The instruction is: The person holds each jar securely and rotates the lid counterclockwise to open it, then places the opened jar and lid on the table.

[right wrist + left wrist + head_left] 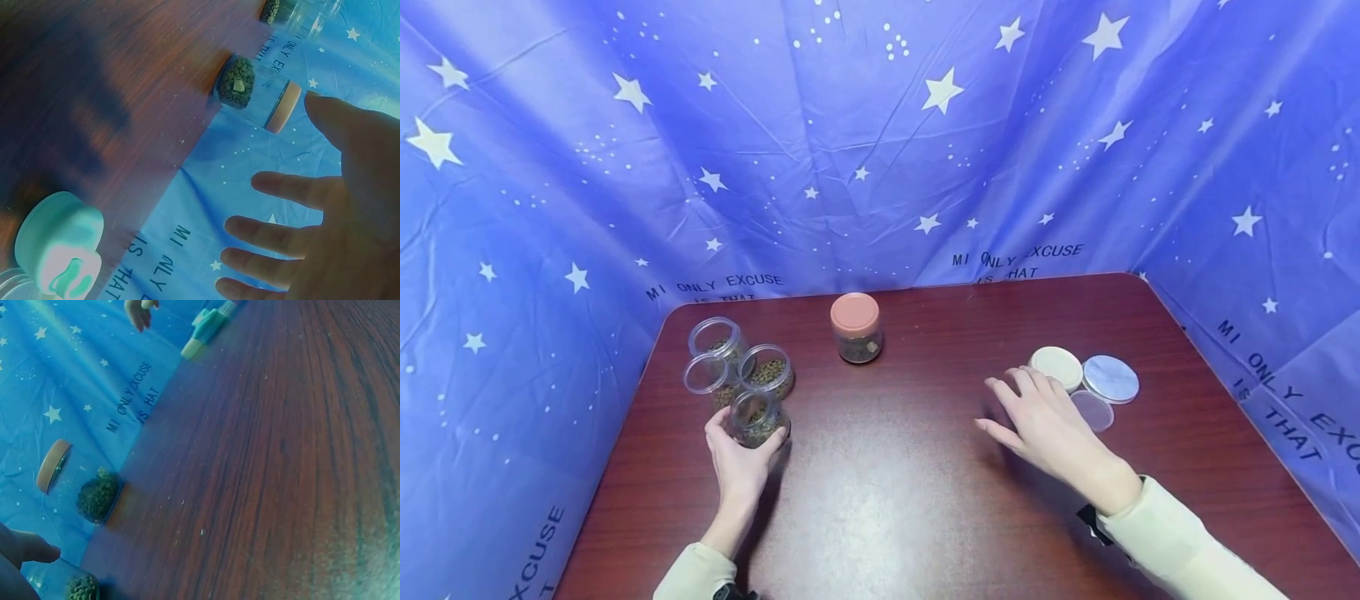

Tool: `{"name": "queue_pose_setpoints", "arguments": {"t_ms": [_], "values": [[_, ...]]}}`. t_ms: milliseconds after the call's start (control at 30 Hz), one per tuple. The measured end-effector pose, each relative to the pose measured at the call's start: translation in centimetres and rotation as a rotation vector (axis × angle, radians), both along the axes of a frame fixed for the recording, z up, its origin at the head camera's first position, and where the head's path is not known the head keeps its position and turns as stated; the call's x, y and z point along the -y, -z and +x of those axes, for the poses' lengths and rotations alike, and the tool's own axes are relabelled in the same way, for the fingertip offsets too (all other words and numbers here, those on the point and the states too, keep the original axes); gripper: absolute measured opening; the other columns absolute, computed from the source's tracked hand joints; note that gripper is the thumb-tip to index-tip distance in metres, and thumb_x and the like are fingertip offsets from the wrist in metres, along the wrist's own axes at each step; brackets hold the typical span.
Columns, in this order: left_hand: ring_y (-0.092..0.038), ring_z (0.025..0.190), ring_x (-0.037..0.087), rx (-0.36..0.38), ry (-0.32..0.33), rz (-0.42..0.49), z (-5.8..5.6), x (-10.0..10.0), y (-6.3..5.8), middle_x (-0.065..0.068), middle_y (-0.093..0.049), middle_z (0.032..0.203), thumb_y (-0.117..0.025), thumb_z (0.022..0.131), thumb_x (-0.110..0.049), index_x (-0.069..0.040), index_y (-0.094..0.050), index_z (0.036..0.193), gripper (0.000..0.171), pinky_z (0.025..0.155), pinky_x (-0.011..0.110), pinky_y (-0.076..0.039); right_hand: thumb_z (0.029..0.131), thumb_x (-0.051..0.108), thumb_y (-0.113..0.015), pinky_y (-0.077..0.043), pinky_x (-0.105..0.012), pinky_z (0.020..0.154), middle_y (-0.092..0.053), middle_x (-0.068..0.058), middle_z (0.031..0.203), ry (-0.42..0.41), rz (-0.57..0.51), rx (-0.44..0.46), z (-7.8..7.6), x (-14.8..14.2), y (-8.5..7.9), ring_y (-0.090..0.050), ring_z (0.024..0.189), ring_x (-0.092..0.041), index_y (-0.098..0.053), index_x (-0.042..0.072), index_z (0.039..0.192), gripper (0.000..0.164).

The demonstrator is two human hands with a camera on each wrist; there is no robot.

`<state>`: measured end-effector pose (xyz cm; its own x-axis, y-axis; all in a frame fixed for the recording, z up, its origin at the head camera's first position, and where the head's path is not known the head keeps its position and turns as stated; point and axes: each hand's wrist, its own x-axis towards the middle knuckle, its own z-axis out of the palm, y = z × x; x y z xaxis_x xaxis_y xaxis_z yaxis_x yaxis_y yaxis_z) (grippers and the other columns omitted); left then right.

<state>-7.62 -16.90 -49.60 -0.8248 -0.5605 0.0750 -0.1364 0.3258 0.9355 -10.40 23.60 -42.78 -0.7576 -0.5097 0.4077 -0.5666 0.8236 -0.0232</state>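
My left hand (739,473) grips an uncovered clear jar (758,423) holding greenish-brown pellets, with the thumb on its right side. Behind that jar, several more uncovered clear jars, among them one jar (767,375) at the right of the group, hold similar contents. My right hand (1047,421) hovers over the right part of the table, fingers spread and holding nothing. Close to it are a cream lid (1056,368), a pale blue lid (1111,378) and a translucent lid (1092,411). In the right wrist view, the outstretched fingers (265,234) show plainly.
A jar with a pinkish-orange lid (856,315) stands upright near the back of the brown table (880,467), between the hands. Blue star-printed cloth (850,150) surrounds the table at the back and sides.
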Motion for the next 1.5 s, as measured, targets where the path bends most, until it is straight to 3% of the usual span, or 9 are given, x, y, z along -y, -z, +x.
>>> {"name": "queue_pose_setpoints", "arguments": {"t_ms": [267, 467, 667, 900, 1000, 1133, 1200, 1333, 1500], "values": [[-0.041, 0.127, 0.045, 0.007, -0.034, -0.047, -0.1, 0.2, 0.4, 0.032, -0.038, 0.135, -0.089, 0.071, -0.001, 0.0, -0.038, 0.143, 0.087, 0.11, 0.054, -0.034, 0.089, 0.047, -0.072, -0.052, -0.062, 0.081, -0.064, -0.024, 0.113, 0.015, 0.017, 0.014, 0.3, 0.2, 0.0, -0.062, 0.104, -0.046, -0.068, 0.002, 0.124, 0.057], [-0.047, 0.125, 0.044, -0.03, -0.038, 0.01, -0.1, 0.3, 0.4, 0.031, -0.037, 0.14, -0.085, 0.073, 0.005, 0.003, -0.033, 0.145, 0.089, 0.109, 0.054, -0.039, 0.088, 0.047, -0.072, -0.05, -0.064, 0.085, -0.065, -0.024, 0.116, 0.03, 0.025, 0.042, 0.5, 0.3, 0.3, -0.06, 0.112, -0.048, -0.068, 0.004, 0.124, 0.057], [-0.042, 0.134, 0.045, -0.068, -0.028, 0.032, 0.0, 0.3, 0.5, 0.031, -0.034, 0.146, -0.082, 0.074, 0.008, 0.005, -0.03, 0.146, 0.089, 0.112, 0.057, -0.039, 0.089, 0.05, -0.071, -0.05, -0.065, 0.087, -0.065, -0.024, 0.116, 0.026, 0.034, 0.05, 0.5, 0.4, 0.5, -0.06, 0.113, -0.049, -0.068, 0.003, 0.124, 0.058], [-0.039, 0.135, 0.042, -0.098, -0.034, -0.025, 0.4, 0.2, 0.6, 0.031, -0.035, 0.144, -0.084, 0.073, 0.005, 0.004, -0.03, 0.149, 0.093, 0.115, 0.056, -0.033, 0.089, 0.052, -0.07, -0.05, -0.066, 0.088, -0.064, -0.025, 0.115, 0.019, 0.038, 0.044, 0.6, 0.5, 0.7, -0.06, 0.113, -0.05, -0.069, 0.003, 0.122, 0.059], [-0.036, 0.133, 0.041, -0.173, -0.065, -0.081, 0.7, -0.1, 0.6, 0.029, -0.037, 0.141, -0.084, 0.073, 0.001, 0.002, -0.033, 0.149, 0.092, 0.114, 0.051, -0.029, 0.089, 0.051, -0.071, -0.05, -0.065, 0.089, -0.064, -0.025, 0.115, 0.015, 0.04, 0.046, 0.5, 0.5, 0.7, -0.06, 0.112, -0.051, -0.069, 0.003, 0.122, 0.058], [-0.036, 0.132, 0.031, -0.362, -0.084, -0.191, 1.0, -0.8, 0.4, 0.026, -0.041, 0.141, -0.081, 0.078, -0.001, 0.002, -0.041, 0.146, 0.079, 0.111, 0.037, -0.027, 0.089, 0.048, -0.071, -0.05, -0.064, 0.092, -0.064, -0.026, 0.115, 0.001, 0.034, 0.04, 0.6, 0.4, 0.7, -0.061, 0.112, -0.051, -0.068, 0.001, 0.122, 0.057], [-0.036, 0.133, 0.025, -0.464, -0.059, -0.249, 1.2, -1.3, 0.3, 0.026, -0.044, 0.14, -0.078, 0.08, 0.0, 0.004, -0.047, 0.142, 0.07, 0.111, 0.031, -0.025, 0.087, 0.044, -0.073, -0.049, -0.063, 0.093, -0.064, -0.026, 0.114, -0.013, 0.031, 0.029, 0.6, 0.4, 0.8, -0.061, 0.111, -0.051, -0.068, 0.0, 0.122, 0.056], [-0.042, 0.133, 0.024, -0.583, 0.085, -0.334, 1.6, -2.4, -0.5, 0.03, -0.051, 0.138, -0.072, 0.084, 0.001, 0.004, -0.055, 0.136, 0.055, 0.108, 0.031, -0.024, 0.083, 0.041, -0.078, -0.051, -0.061, 0.09, -0.064, -0.025, 0.111, -0.036, 0.042, -0.008, 0.6, 0.5, 1.0, -0.061, 0.108, -0.049, -0.067, 0.001, 0.12, 0.056], [-0.052, 0.129, 0.037, -0.543, 0.297, -0.456, 1.5, -3.7, -1.6, 0.021, -0.059, 0.141, -0.068, 0.087, -0.002, 0.0, -0.062, 0.136, 0.05, 0.102, 0.048, -0.032, 0.083, 0.037, -0.08, -0.051, -0.061, 0.087, -0.064, -0.023, 0.112, 0.002, 0.046, 0.011, 0.8, 1.2, 1.0, -0.061, 0.11, -0.046, -0.066, 0.002, 0.123, 0.055]]}}
